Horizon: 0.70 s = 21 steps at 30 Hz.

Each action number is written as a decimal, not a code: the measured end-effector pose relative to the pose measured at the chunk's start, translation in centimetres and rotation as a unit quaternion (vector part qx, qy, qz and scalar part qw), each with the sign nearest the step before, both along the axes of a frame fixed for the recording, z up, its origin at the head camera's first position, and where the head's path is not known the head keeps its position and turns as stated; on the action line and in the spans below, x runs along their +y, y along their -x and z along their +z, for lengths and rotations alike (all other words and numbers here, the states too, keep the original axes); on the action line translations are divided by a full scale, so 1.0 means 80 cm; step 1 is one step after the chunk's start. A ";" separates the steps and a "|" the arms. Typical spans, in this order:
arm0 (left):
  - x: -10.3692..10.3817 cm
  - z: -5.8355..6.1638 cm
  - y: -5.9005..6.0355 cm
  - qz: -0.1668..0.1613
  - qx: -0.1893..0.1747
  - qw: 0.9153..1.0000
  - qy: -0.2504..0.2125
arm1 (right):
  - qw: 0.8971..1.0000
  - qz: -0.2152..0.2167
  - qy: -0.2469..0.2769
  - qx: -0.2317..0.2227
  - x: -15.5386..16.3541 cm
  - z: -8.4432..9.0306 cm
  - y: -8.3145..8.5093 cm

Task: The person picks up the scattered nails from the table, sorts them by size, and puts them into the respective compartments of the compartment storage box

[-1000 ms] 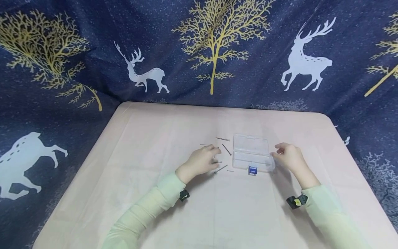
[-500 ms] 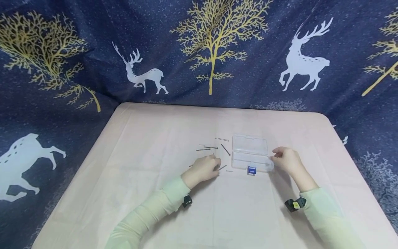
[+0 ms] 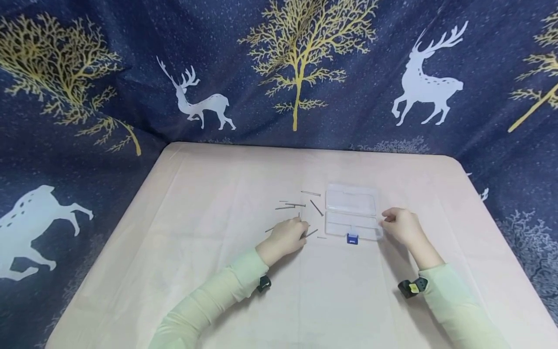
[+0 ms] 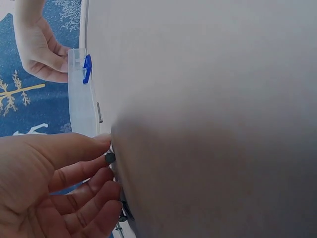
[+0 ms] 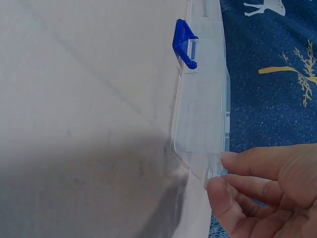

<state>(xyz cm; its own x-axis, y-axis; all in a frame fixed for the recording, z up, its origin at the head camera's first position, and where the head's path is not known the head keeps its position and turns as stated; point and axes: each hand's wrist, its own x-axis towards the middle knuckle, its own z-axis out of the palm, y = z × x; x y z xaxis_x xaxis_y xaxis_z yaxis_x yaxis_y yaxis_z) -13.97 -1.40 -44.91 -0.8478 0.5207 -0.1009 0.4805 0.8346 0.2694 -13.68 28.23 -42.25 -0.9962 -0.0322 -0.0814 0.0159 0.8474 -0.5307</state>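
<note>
Left hand (image 3: 285, 235) nearer now, fingers (image 4: 74, 173) pinched on a nail (image 4: 110, 158), right hand (image 3: 403, 227) likewise on the box (image 3: 350, 228)

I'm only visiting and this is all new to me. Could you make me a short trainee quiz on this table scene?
1. Which hand is by the loose nails, and which is at the clear box?
2. True or false: the box's lid is closed.
3. What colour is the box's latch? A) red B) blue C) yellow

Key:
1. The left hand is by the nails; the right hand is at the box.
2. False; the lid is open.
3. B
</note>
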 end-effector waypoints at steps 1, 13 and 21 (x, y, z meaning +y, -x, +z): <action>0.000 0.000 0.000 0.001 0.000 1.000 -0.002 | 1.000 0.000 -0.001 0.000 0.001 0.000 0.000; 0.002 0.004 -0.003 0.039 -0.033 0.998 -0.026 | 1.000 -0.003 0.010 -0.012 -0.001 0.000 0.002; 0.004 0.001 -0.002 0.017 -0.023 1.000 0.011 | 1.000 -0.002 0.011 -0.009 -0.002 -0.003 0.002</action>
<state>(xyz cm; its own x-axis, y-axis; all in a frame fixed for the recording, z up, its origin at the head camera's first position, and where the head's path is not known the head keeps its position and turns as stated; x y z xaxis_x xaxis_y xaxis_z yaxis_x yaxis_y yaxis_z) -13.84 -1.10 -44.80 -0.8594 0.4883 -0.1515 0.4389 0.8566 0.2713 -13.83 28.06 -42.48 -0.9947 -0.0305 -0.0978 0.0283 0.8358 -0.5483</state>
